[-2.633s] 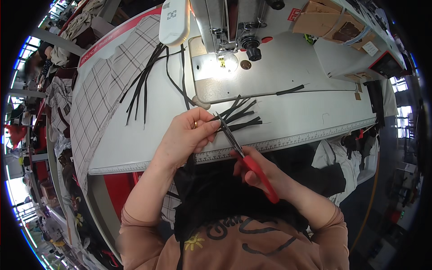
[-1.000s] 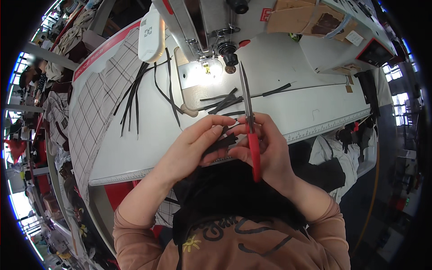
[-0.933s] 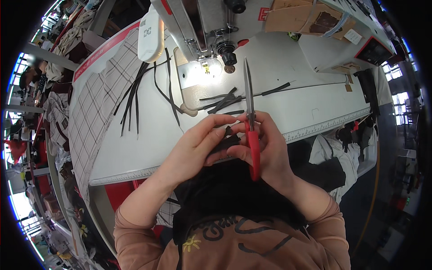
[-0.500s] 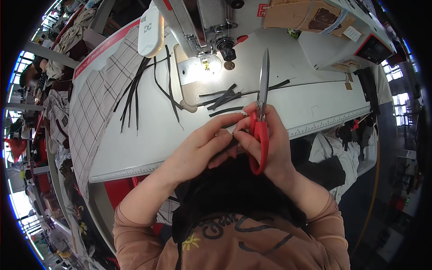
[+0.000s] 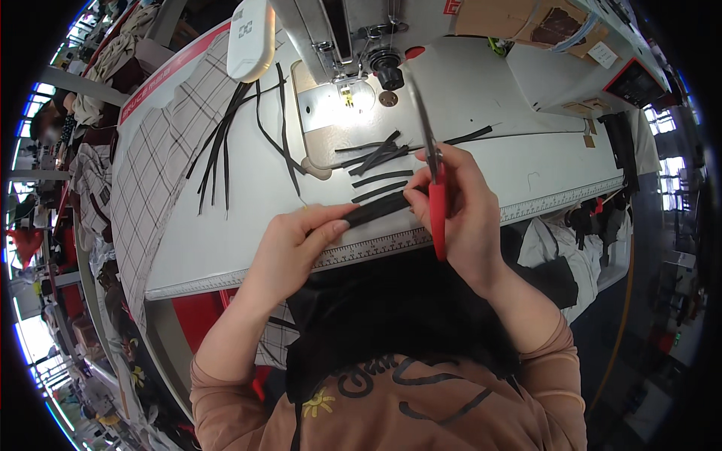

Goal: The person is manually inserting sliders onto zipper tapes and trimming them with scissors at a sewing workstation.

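Observation:
A black fabric strip [image 5: 378, 209] is stretched between my hands over the table's front edge. Its left end is pinched between the thumb and fingers of my left hand [image 5: 286, 244]. My right hand [image 5: 472, 218] grips red-handled scissors [image 5: 438, 214], blades pointing away from me, while its fingertips hold the strip's right end. Just beyond lie two short black strips [image 5: 382, 179], roughly parallel. Farther back is a small crossed pile of short black strips [image 5: 380, 158]. Several long thin black strips [image 5: 219, 150] fan out on the left of the table.
A sewing machine [image 5: 342, 45] with its lamp lit stands at the back middle. Checked fabric [image 5: 169, 143] covers the table's left side. A measuring tape [image 5: 556, 197] runs along the front edge. A cardboard box [image 5: 519, 22] sits back right; white and dark cloth [image 5: 553, 259] hangs below right.
My hands have drawn apart, and the black strip now shows stretched between them. A second short strip shows beside the first. The scissors have tilted, their tip moving left and away.

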`<action>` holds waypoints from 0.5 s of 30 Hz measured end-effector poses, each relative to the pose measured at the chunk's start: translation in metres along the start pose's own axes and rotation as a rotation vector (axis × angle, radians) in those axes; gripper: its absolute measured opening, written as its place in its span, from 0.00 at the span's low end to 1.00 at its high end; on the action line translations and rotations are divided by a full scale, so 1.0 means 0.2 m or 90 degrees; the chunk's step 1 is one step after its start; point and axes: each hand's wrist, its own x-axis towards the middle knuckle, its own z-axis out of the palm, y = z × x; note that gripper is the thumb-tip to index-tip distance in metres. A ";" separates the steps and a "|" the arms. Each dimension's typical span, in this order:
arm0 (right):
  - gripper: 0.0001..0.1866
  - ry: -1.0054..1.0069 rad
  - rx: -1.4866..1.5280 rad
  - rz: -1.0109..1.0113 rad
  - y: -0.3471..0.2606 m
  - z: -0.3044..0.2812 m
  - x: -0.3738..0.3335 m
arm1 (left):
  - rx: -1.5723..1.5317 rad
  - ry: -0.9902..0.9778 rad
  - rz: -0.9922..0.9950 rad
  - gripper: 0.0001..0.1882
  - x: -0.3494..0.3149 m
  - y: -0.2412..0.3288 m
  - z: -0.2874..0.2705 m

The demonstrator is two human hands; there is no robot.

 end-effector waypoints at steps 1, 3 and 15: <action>0.20 -0.003 -0.056 -0.024 0.01 0.00 0.01 | 0.232 0.088 0.150 0.12 0.01 -0.01 0.02; 0.20 -0.008 -0.102 -0.047 0.01 -0.01 0.03 | 0.288 0.138 0.185 0.10 0.02 -0.01 0.07; 0.22 0.005 -0.202 -0.054 0.02 -0.12 0.05 | 0.356 0.197 0.170 0.07 0.09 0.00 0.11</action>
